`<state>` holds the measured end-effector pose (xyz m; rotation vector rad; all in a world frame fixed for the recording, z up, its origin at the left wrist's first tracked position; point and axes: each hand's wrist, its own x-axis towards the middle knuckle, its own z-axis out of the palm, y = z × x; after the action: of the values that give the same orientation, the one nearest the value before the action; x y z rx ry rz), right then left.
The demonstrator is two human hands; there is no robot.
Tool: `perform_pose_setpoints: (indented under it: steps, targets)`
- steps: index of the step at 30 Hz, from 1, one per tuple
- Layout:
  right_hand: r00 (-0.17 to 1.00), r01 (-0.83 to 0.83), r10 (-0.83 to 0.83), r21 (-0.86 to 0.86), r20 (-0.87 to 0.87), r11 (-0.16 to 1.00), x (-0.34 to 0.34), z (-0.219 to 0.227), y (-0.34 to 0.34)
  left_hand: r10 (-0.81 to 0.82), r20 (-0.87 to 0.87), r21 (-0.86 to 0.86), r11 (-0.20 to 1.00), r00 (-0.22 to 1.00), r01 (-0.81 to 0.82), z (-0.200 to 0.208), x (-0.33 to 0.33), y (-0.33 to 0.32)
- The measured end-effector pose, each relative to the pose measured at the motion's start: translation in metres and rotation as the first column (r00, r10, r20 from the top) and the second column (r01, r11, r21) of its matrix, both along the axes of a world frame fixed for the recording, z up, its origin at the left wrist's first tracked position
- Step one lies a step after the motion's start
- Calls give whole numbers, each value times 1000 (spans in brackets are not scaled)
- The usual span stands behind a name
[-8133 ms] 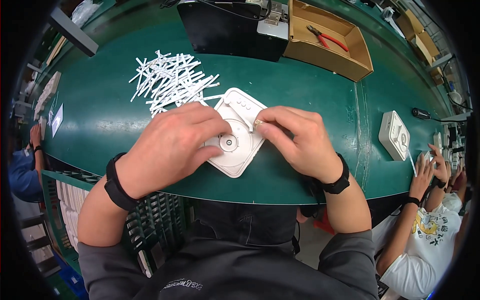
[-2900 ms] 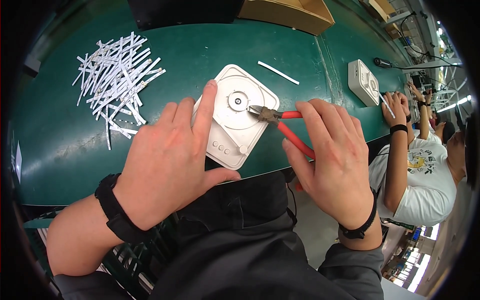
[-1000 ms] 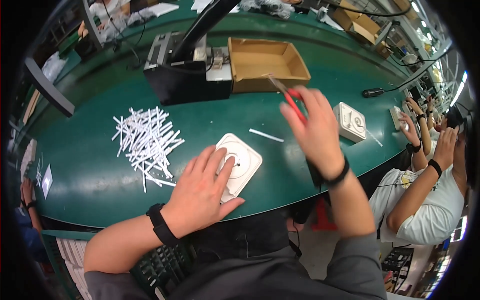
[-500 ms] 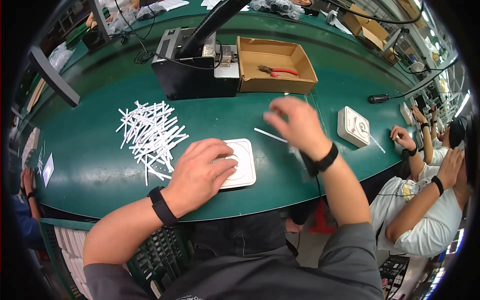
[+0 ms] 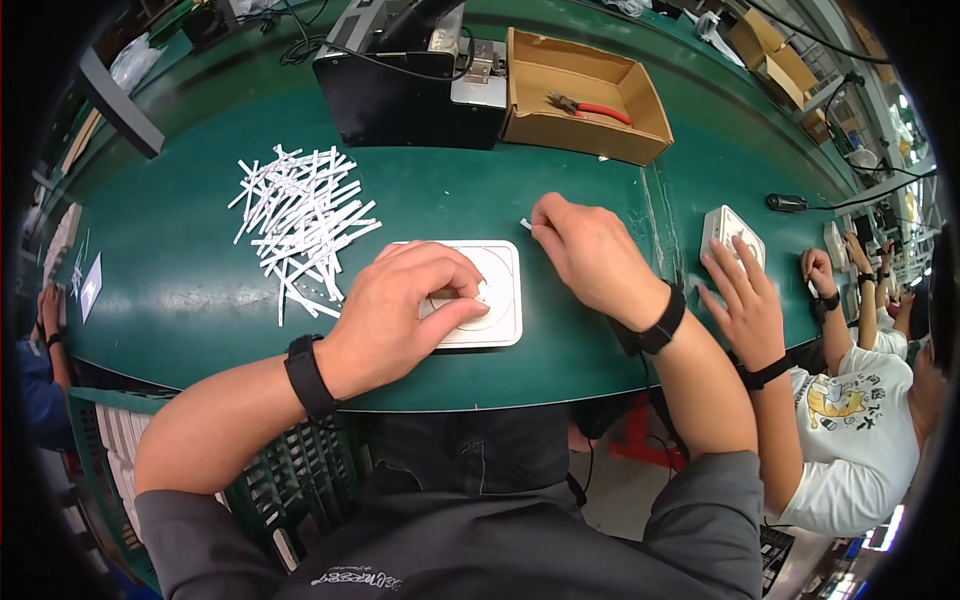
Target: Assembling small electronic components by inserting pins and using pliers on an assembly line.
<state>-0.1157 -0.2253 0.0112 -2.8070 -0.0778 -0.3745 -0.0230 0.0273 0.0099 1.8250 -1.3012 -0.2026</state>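
A white square box (image 5: 505, 335) with rounded corners and a round outline inside lies in front of me. My left hand (image 5: 405, 315) rests over its left side, thumb and index finger pinched near the middle; what they hold is too small to make out. My right hand (image 5: 595, 260) is on the table to the right of the box, fingers closed over a thin white strip (image 5: 526, 224). Only the strip's left end shows. Left of the box lies a loose pile of similar white strips (image 5: 305, 215).
At the back stand a black machine (image 5: 415, 105) and an open cardboard box (image 5: 590, 140) with red-handled pliers (image 5: 592, 110). To the right, a co-worker's hand (image 5: 745, 300) is at another white box (image 5: 738, 225). A black-handled tool (image 5: 787, 203) lies beyond it.
My right hand has come down onto the loose strip. My left fingers have drawn into a pinch. The co-worker's hand has reached the other white box. The whole view has shifted.
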Motion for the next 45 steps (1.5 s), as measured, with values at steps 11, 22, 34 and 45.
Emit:
perform_pose_setpoints:
  steps: [11,22,34,45]
  targets:
    - [949,214,71,797,-306,564,-61,18,54,-67,34,19,998,997,66,3,-2,-1]
    - [974,143,15,671,-225,727,-54,22,58,-80,24,-7,997,996,80,-4,5,2]
    - [951,217,-32,588,-308,779,-45,32,67,-191,-11,-73,979,982,190,-12,18,0]
    - [977,138,5,647,-214,750,-46,24,62,-73,-20,-55,996,997,72,-9,4,-3]
